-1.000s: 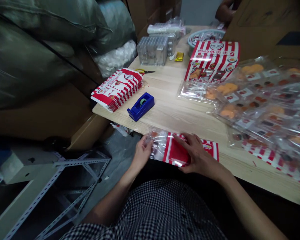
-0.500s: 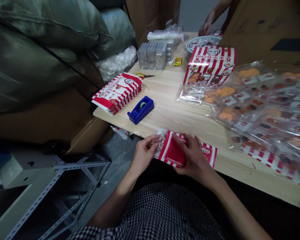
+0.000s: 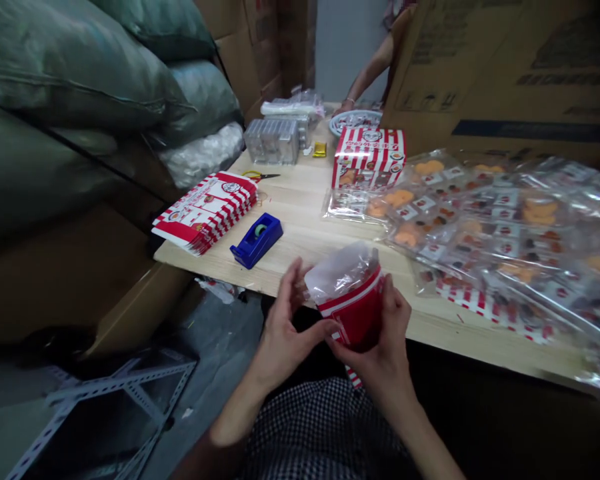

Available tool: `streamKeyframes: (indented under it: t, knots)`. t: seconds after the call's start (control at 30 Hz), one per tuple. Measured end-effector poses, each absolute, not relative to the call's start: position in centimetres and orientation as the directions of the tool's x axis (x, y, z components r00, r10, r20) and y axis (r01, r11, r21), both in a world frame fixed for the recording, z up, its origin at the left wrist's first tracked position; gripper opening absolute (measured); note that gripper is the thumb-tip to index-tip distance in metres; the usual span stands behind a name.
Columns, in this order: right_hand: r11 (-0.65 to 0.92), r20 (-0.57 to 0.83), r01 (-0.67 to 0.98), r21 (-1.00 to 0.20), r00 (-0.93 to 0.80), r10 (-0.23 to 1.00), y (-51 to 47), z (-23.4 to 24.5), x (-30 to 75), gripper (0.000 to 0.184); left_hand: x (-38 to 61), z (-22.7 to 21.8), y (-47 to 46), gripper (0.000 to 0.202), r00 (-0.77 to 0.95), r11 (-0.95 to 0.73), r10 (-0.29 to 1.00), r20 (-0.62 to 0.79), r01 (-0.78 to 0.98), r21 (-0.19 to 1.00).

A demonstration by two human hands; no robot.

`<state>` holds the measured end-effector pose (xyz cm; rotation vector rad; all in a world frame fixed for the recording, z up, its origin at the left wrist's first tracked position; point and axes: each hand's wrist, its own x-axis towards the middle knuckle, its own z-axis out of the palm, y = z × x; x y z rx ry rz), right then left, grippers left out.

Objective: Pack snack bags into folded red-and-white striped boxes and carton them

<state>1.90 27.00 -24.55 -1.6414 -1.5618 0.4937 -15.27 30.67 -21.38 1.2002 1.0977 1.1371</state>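
Both hands hold a red-and-white printed card sleeve [image 3: 355, 310] above the table's front edge, tilted. Out of its upper end sticks a clear plastic packet [image 3: 337, 277]. My left hand [image 3: 290, 327] grips the left side, its thumb on the red face and its fingers by the plastic. The right side is held by my right hand [image 3: 387, 340], thumb in front and fingers around the edge. Beyond my left hand, a blue tape dispenser [image 3: 257, 241] stands on the table. What the packet contains is unclear.
A stack of striped cards [image 3: 207, 210] lies at the left, with scissors [image 3: 260, 176] behind it. Clear packs [image 3: 480, 233] with orange pieces cover the right. Further back are a striped box [image 3: 370, 157], plastic cases [image 3: 271, 141] and a bowl [image 3: 334, 127] near another person's arm [image 3: 375, 70].
The card has been lifted off the table edge and tilted up, showing the plastic packet at its top. My left hand now holds its side; my right hand has shifted to the right edge.
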Motion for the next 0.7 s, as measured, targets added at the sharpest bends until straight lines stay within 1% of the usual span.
streamKeyframes:
  t: [0.07,0.1,0.13,0.17,0.2,0.27,0.3,0.33,0.4,0.43,0.5,0.57,0.63,0.7]
  knots:
    - [0.003,0.192,0.573,-0.820,0.270,0.944,25.7,-24.0,1.9,0.131,-14.7,-22.5,30.1,0.060,0.233,0.188,0.960,-0.153,-0.133,0.973]
    - [-0.027,0.148,0.504,-0.863,0.304,0.941,25.0,-23.7,2.2,0.129,-14.6,-23.1,30.0,0.050,0.268,0.233,0.944,-0.192,-0.133,0.963]
    - [-0.056,0.090,0.414,-0.909,0.324,0.942,24.5,-23.5,2.8,0.122,-14.6,-23.6,30.0,0.044,0.292,0.254,0.933,-0.210,-0.121,0.960]
    - [-0.090,0.020,0.310,-0.946,0.335,0.942,24.0,-23.4,3.5,0.111,-14.7,-24.2,30.0,0.041,0.323,0.259,0.922,-0.214,-0.104,0.960]
    - [-0.132,-0.056,0.204,-0.970,0.340,0.939,23.7,-23.4,4.3,0.097,-14.8,-24.7,30.1,0.040,0.369,0.258,0.906,-0.210,-0.088,0.962]
    - [-0.231,-0.213,0.010,-0.973,0.343,0.915,23.6,-23.7,5.7,0.067,-14.7,-25.5,30.0,0.040,0.483,0.259,0.853,-0.200,-0.058,0.964]
    - [-0.276,-0.286,-0.078,-0.958,0.338,0.897,23.6,-24.1,6.1,0.056,-14.5,-25.8,29.8,0.041,0.522,0.269,0.828,-0.204,-0.051,0.962]
    - [-0.310,-0.347,-0.163,-0.937,0.328,0.878,23.8,-24.7,6.4,0.049,-14.1,-26.1,29.7,0.042,0.536,0.294,0.815,-0.219,-0.058,0.954]
    - [-0.336,-0.426,-0.308,-0.890,0.302,0.853,24.0,-25.8,6.6,0.037,-13.3,-26.5,29.2,0.044,0.494,0.392,0.820,-0.289,-0.116,0.913]
    - [-0.336,-0.444,-0.356,-0.872,0.285,0.850,24.1,-26.3,6.5,0.031,-12.9,-26.6,29.0,0.045,0.457,0.447,0.824,-0.334,-0.164,0.879]
    - [-0.327,-0.453,-0.403,-0.855,0.272,0.849,24.3,-27.2,6.3,0.024,-12.4,-26.8,28.6,0.045,0.399,0.529,0.822,-0.408,-0.266,0.806]
    - [-0.325,-0.462,-0.425,-0.845,0.273,0.844,24.4,-27.6,6.1,0.022,-12.1,-26.9,28.5,0.043,0.376,0.555,0.820,-0.432,-0.337,0.760]
    - [-0.336,-0.480,-0.452,-0.826,0.253,0.840,24.5,-27.9,5.8,0.024,-12.0,-27.2,28.5,0.039,0.364,0.557,0.823,-0.437,-0.361,0.748]
    - [-0.353,-0.490,-0.470,-0.809,0.206,0.847,24.6,-28.1,5.4,0.025,-11.9,-27.5,28.6,0.033,0.334,0.541,0.834,-0.439,-0.340,0.769]
